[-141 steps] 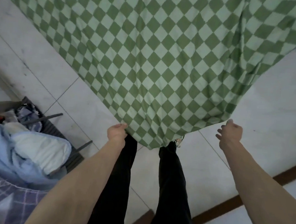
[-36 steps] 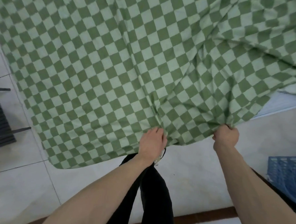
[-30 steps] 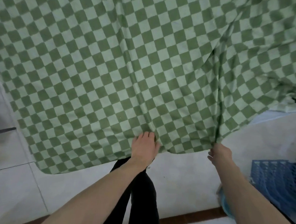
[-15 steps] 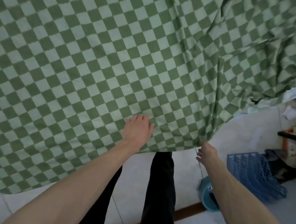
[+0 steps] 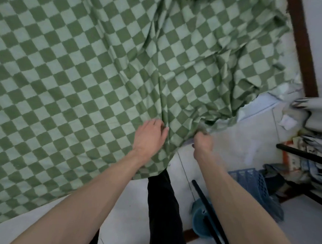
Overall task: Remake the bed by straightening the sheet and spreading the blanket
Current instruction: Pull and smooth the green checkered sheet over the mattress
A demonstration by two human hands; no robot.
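A green-and-pale checked blanket [image 5: 81, 65] fills most of the view, smooth on the left and bunched into folds toward the upper right. My left hand [image 5: 150, 136] lies on its near edge with fingers curled into a fold of the cloth. My right hand [image 5: 202, 142] is a fist clamped on the blanket's hem just to the right. A strip of pale blue sheet [image 5: 258, 106] shows beyond the blanket's right edge. The bed under the cloth is hidden.
White tiled floor [image 5: 235, 144] lies below the hem. A blue plastic crate [image 5: 255, 184], a teal bucket [image 5: 199, 221] with a black handle, and a dark rack of stacked items [image 5: 311, 152] crowd the right side. A brown wooden frame [image 5: 300, 45] runs up the right.
The view has swung right along the blanket. My hands have come closer together; the left has gone from flat on the cloth to gripping a fold, and the right has closed tighter on the hem.
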